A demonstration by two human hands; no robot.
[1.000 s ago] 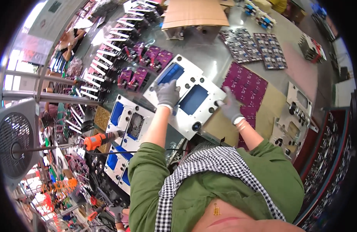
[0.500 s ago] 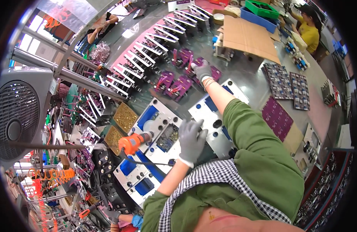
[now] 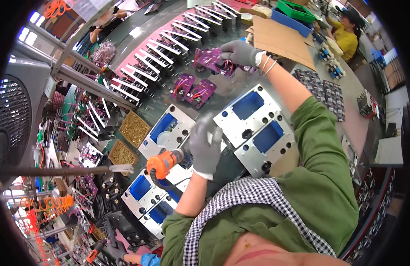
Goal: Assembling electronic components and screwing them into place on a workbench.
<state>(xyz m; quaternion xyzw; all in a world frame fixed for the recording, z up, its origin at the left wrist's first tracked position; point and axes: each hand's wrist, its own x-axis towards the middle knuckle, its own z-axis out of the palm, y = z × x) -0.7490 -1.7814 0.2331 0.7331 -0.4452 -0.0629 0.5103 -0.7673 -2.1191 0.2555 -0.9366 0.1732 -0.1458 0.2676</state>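
My right hand (image 3: pixel 243 53), in a grey glove, reaches to the far middle of the table. Its fingers close on the edge of a purple circuit board (image 3: pixel 209 59) with red wires. Two more wired purple boards, one of them a nearer board (image 3: pixel 201 92), lie to the left. My left hand (image 3: pixel 205 144), also gloved and slightly blurred, hovers over the metal panels with its fingers apart, holding nothing I can see. Beside it is an orange power screwdriver (image 3: pixel 163 163). White metal panels with blue windows, such as the right panel (image 3: pixel 234 128), lie near both hands.
Two trays of small brass-coloured parts, including the upper tray (image 3: pixel 134 128), sit left. A row of white strips (image 3: pixel 160 51) curves along the back. Cardboard (image 3: pixel 282 42) and a blue bin (image 3: pixel 291 22) stand far right. A fan (image 3: pixel 21 119) is at left; a person in yellow (image 3: pixel 347 37) sits beyond.
My right hand has shifted right and away, and now grips a board's edge. My left hand has moved slightly left, closer to the screwdriver. The whole view has shifted, uncovering the right panels.
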